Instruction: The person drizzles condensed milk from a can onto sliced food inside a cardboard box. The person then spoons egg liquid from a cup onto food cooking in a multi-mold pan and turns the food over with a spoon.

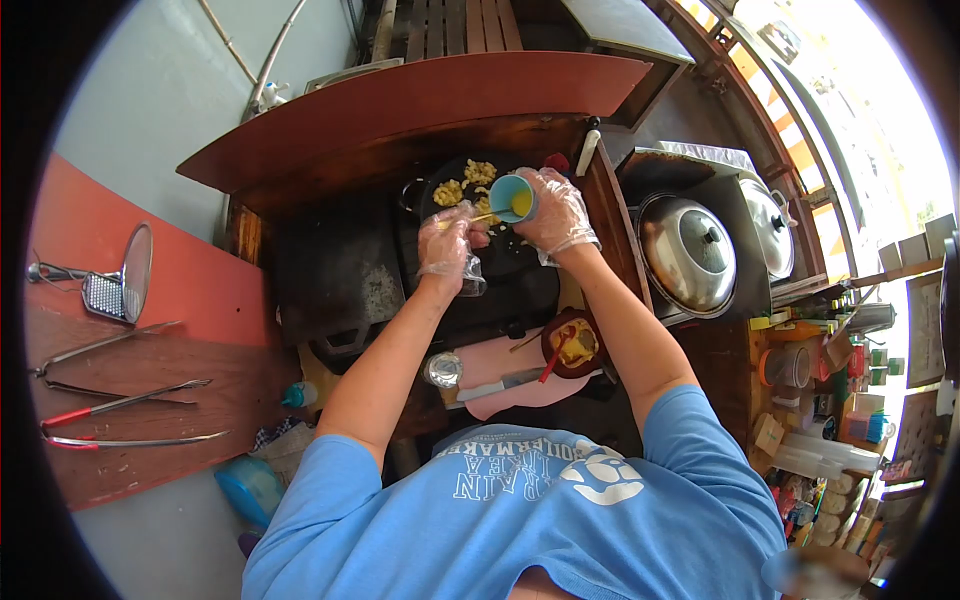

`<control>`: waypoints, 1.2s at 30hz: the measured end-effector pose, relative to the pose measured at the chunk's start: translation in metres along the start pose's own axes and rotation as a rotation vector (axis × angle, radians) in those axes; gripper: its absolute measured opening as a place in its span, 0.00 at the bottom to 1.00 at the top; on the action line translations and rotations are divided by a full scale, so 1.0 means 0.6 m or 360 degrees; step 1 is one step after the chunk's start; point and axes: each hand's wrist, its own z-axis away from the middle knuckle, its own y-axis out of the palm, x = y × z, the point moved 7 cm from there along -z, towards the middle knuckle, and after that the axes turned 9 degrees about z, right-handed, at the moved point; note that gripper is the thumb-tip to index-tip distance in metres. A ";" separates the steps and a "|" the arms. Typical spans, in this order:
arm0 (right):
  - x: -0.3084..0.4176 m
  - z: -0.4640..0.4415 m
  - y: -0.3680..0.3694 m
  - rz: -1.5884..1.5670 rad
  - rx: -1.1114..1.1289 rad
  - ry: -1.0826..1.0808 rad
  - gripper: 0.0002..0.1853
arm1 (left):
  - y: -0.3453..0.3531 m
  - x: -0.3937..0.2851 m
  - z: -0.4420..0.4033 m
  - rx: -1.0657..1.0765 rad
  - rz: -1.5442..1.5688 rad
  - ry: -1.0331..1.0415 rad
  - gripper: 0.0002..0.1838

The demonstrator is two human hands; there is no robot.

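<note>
The right hand [556, 212] holds a blue cup [509, 193], the left hand [452, 241] a thin, partly hidden utensil [484, 217].

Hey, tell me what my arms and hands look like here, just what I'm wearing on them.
Your left hand and right hand wear clear, loose plastic gloves with crinkled cuffs at the wrists. Your forearms are bare, and short, light-blue sleeves cover the upper arms.

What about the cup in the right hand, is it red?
No, the cup in the right hand is light blue.
</note>
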 end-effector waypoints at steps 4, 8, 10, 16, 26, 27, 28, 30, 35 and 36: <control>-0.017 -0.015 0.007 -0.0081 -0.0019 0.0101 0.41 | 0.007 -0.016 -0.012 -0.0032 -0.0034 -0.0021 0.10; -0.036 -0.028 0.023 -0.0194 -0.0043 0.0192 0.38 | 0.014 -0.035 -0.028 -0.0034 -0.0061 -0.0011 0.10; -0.046 -0.035 0.033 -0.0255 -0.0088 0.0233 0.37 | 0.018 -0.045 -0.036 -0.0003 -0.0098 0.0028 0.11; -0.050 -0.051 0.031 -0.0394 -0.0080 0.0238 0.34 | 0.026 -0.069 -0.056 -0.0023 -0.0159 0.0068 0.10; -0.077 -0.042 0.028 -0.0398 0.0175 0.0513 0.33 | 0.017 -0.108 -0.122 -0.0100 -0.0097 0.0230 0.07; -0.081 -0.038 0.025 -0.0362 0.0193 0.0541 0.34 | 0.017 -0.109 -0.129 -0.0094 -0.0098 0.0222 0.07; -0.088 -0.033 0.025 -0.0360 0.0191 0.0551 0.34 | 0.017 -0.113 -0.133 -0.0099 -0.0173 0.0293 0.07; -0.095 -0.024 0.013 -0.0417 0.0108 0.0504 0.34 | 0.018 -0.119 -0.143 -0.0061 -0.0302 0.0427 0.09; -0.109 -0.005 -0.024 -0.0414 0.0063 0.0497 0.32 | 0.022 -0.118 -0.146 -0.0012 -0.1064 0.0748 0.12; -0.111 -0.002 -0.029 -0.0448 0.0014 0.0474 0.31 | 0.035 -0.123 -0.138 0.0104 -0.1274 0.0994 0.12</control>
